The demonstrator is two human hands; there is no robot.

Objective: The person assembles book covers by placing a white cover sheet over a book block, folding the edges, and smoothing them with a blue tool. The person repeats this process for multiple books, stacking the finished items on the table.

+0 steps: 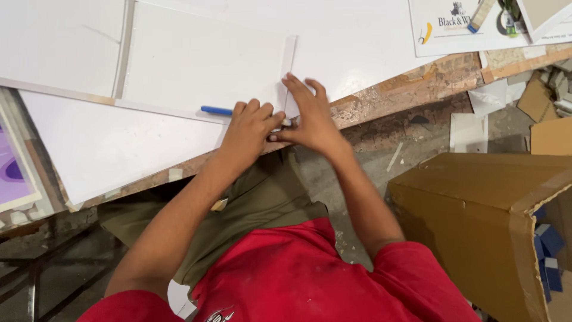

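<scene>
1. Head view, far left: a purple print (12,170) lies at the bench edge, beside stacked white boards (65,48).
2. Centre-left, the white panel (202,65) lies flat on a larger white sheet (113,149), its near corner at the hands.
3. The left hand (250,128) is closed around a blue-handled knife (215,110), the handle jutting left and the tip hidden under the fingers.
4. The right hand (313,116) lies spread and flat, pressing the panel's corner strip, holding nothing that I can see.
5. Risk, as I judge it: the fingertips sit right beside the blade, so a slip could cut them or gouge the panel.
6. Right: an open cardboard box (482,226) stands on the littered floor.
</scene>
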